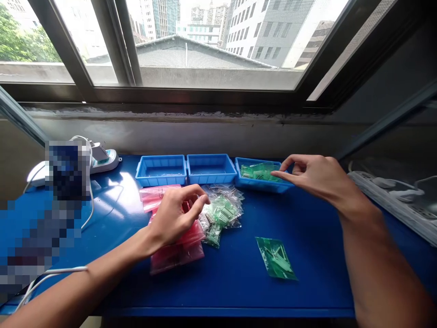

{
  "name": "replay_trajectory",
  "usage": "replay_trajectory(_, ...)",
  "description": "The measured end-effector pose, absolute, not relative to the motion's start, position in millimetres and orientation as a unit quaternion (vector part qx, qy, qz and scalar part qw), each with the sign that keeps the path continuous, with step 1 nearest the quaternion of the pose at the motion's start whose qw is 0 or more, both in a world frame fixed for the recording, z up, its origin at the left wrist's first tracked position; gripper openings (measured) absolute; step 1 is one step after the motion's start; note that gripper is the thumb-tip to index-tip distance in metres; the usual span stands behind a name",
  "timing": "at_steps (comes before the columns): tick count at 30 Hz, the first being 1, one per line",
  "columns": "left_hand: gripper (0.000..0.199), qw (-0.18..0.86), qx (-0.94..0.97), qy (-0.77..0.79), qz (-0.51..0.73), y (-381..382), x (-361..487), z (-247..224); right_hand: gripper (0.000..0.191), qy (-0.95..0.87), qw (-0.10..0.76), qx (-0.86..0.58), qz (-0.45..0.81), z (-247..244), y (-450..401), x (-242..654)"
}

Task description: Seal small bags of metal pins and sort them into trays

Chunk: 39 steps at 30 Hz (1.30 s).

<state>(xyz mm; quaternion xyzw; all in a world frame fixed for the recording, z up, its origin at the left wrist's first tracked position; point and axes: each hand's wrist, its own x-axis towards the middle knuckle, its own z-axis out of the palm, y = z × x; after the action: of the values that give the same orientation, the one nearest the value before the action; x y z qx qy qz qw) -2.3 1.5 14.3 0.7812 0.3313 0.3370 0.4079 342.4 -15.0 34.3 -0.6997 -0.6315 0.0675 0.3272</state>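
My left hand (179, 214) is over the pink plastic bags (180, 257), its thumb and index finger drawn together beside a pile of clear and green bags (223, 212). Whether anything is between those fingertips is too small to tell. At the right blue bin (262, 186), my right hand (307, 175) pinches the edge of a green bag (261, 171) lying among others inside. Another green bag (277, 258) with small pale pieces in it lies flat on the blue table (235, 282), nearer the front edge.
Two more blue bins, the left one (162, 180) and the middle one (211, 177), stand in line with the right bin. A white power strip (108, 161) with cables is at the back left. Another strip (396, 196) runs along the right side. A window is behind.
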Motion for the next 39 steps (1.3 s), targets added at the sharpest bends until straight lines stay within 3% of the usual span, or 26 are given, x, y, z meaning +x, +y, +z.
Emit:
replay_trajectory(3, 0.027, 0.406, 0.782, 0.332, 0.337, 1.4, -2.6, 14.1, 0.045, -0.664, 0.234, -0.689, 0.171, 44.0, -23.3, 332.0)
replay_trajectory(6, 0.028, 0.405, 0.782, 0.334, 0.336, 1.8, -2.8, 14.4, 0.040, -0.712, 0.044, -0.611, 0.342, 44.8, -30.6, 312.9)
replay_trajectory(8, 0.028, 0.405, 0.782, 0.336, 0.335, 2.2, -2.8, 14.7, 0.039, -0.727, -0.047, -0.590, 0.348, 42.4, -35.4, 296.0)
replay_trajectory(14, 0.029, 0.409, 0.781, 0.341, 0.327, 2.6, -2.5, 14.0, 0.028, -0.753, -0.104, -0.581, 0.290, 34.4, -44.2, 260.8)
replay_trajectory(24, 0.029, 0.401, 0.790, 0.332, 0.323, 3.0, -3.3, 13.0, 0.028, -0.731, 0.005, -0.512, 0.452, 40.2, -36.7, 273.6)
replay_trajectory(33, 0.026, 0.396, 0.800, 0.318, 0.318, 3.9, -2.7, 17.8, 0.035, -0.635, 0.316, -0.473, 0.522, 30.9, -30.4, 256.6)
replay_trajectory(39, 0.024, 0.446, 0.762, 0.348, 0.315, 6.3, -1.1, 15.2, 0.040, -0.606, 0.444, -0.404, 0.522, 14.0, -26.0, 233.4)
